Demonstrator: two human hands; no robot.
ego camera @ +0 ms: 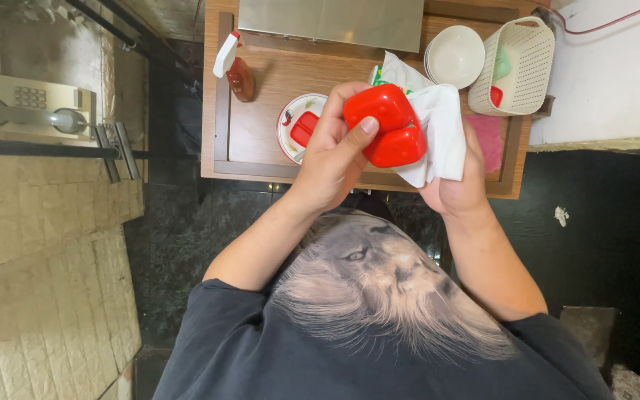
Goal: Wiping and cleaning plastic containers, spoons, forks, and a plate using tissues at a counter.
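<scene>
My left hand (332,152) grips a glossy red plastic object (387,124) with rounded lobes, thumb pressed on its front. My right hand (455,187) holds a white cloth (438,130) against the object's right side, the cloth wrapped over the palm. Both hands are raised above a wooden table (261,81). Just behind my left hand on the table lies a white plate (290,118) with a red rim pattern and a small red piece on it.
A spray bottle (235,70) with a white trigger stands at the table's left. Stacked white bowls (455,53), a cream perforated basket (520,70) holding green and red items, and a pink cloth (490,141) sit at the right. A beige telephone (27,100) hangs at the far left.
</scene>
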